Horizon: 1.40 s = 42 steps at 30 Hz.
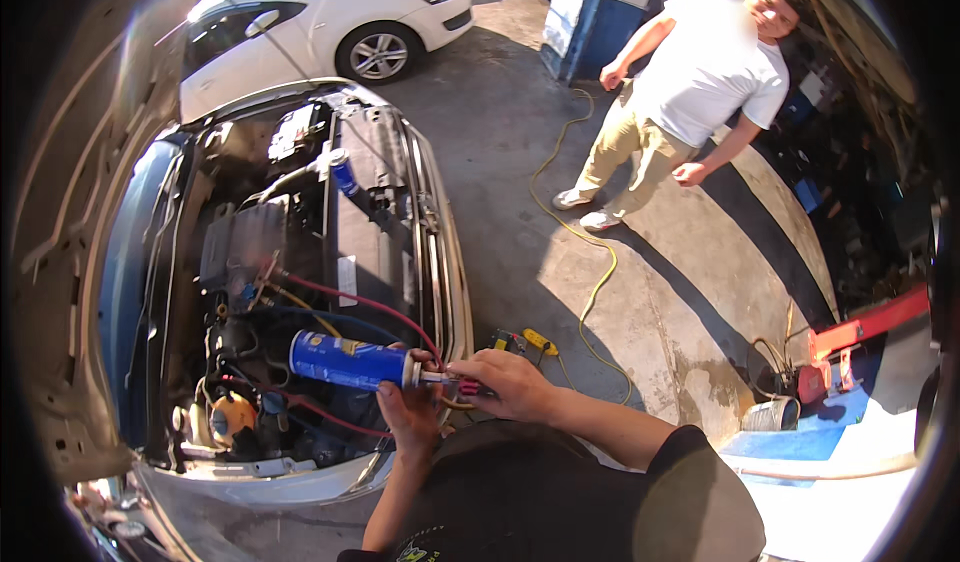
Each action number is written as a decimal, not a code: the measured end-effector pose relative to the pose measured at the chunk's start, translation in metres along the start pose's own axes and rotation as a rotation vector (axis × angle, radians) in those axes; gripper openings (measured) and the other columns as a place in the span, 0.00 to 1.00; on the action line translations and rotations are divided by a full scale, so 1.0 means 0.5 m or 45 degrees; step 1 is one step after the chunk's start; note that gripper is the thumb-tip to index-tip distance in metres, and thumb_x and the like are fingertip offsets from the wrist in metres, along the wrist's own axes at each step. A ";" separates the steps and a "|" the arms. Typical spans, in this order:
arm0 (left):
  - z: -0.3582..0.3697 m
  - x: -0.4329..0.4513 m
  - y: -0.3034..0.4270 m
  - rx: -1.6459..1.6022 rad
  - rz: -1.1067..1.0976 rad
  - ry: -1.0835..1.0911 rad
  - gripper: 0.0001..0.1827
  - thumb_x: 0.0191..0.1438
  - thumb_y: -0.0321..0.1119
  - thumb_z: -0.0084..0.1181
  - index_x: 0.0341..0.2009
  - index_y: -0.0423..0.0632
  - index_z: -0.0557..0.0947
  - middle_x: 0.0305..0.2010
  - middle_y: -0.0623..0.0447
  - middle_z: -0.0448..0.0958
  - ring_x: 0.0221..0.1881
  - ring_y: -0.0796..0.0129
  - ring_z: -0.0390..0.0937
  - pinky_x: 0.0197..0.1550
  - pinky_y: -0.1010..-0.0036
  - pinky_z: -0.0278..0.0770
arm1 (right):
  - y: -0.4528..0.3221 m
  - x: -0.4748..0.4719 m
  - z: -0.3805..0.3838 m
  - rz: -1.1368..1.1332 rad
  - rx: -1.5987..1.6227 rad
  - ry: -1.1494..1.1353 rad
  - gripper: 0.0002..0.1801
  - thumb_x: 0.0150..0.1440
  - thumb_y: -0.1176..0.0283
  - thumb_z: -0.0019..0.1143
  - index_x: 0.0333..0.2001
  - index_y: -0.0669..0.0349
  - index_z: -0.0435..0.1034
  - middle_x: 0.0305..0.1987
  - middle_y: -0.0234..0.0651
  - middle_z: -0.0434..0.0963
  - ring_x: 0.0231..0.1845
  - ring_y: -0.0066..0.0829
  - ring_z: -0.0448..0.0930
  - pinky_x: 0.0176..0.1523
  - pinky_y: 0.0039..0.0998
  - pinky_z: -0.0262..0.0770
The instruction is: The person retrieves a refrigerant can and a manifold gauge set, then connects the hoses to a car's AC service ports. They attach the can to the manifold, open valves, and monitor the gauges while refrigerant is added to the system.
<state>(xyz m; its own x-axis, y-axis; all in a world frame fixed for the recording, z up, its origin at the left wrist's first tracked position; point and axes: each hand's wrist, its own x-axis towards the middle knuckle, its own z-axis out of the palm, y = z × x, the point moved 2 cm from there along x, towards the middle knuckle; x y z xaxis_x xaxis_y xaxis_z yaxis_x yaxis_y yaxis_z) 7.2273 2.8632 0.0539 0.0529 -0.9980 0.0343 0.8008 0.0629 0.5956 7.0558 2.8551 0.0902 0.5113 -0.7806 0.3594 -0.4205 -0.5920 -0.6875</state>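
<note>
A blue aerosol-type can (349, 361) lies tilted nearly level above the front of an open engine bay. My left hand (409, 416) grips it near its top end. At that end, my right hand (510, 386) closes its fingers on a small metal and red fitting (450, 380); how the fitting joins the can is partly hidden. A red hose (360, 296) runs from a gauge manifold (262, 284) on the engine towards my hands. Yellow and blue hoses lie beside it. A second blue can (343, 172) rests at the far part of the bay.
A person in a white shirt (705, 74) stands on the floor beyond, beside a yellow cable (600, 241). The raised hood (67, 262) is at the left, a white car (330, 22) behind. A red jack-like tool (832, 341) and a metal can (772, 415) stand at right.
</note>
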 end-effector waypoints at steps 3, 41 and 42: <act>-0.017 -0.009 -0.010 0.255 -0.056 0.119 0.32 0.61 0.58 0.51 0.59 0.48 0.67 0.48 0.51 0.76 0.42 0.73 0.74 0.36 0.80 0.71 | 0.024 -0.020 0.021 0.728 1.323 -0.077 0.26 0.65 0.52 0.50 0.53 0.64 0.67 0.31 0.34 0.75 0.25 0.24 0.75 0.28 0.22 0.70; -0.073 0.129 0.067 0.705 0.199 0.199 0.45 0.60 0.43 0.59 0.71 0.46 0.44 0.59 0.45 0.65 0.58 0.63 0.67 0.54 0.67 0.73 | 0.027 0.264 0.074 0.025 -0.192 -0.003 0.33 0.61 0.56 0.48 0.63 0.69 0.61 0.65 0.49 0.66 0.67 0.45 0.66 0.70 0.47 0.54; -0.082 0.142 0.072 0.571 0.196 0.107 0.43 0.61 0.42 0.58 0.70 0.47 0.46 0.60 0.45 0.64 0.59 0.63 0.66 0.54 0.67 0.74 | 0.019 0.270 0.077 0.001 -0.106 0.059 0.34 0.61 0.55 0.48 0.62 0.69 0.60 0.64 0.50 0.66 0.67 0.46 0.65 0.71 0.48 0.53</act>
<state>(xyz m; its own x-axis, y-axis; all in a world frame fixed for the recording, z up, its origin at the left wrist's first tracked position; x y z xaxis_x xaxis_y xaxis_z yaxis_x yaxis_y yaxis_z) 7.2842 2.7947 0.0448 0.2133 -0.9723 0.0955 0.4445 0.1837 0.8768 7.1498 2.7517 0.1080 0.4766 -0.7885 0.3888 -0.4829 -0.6043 -0.6337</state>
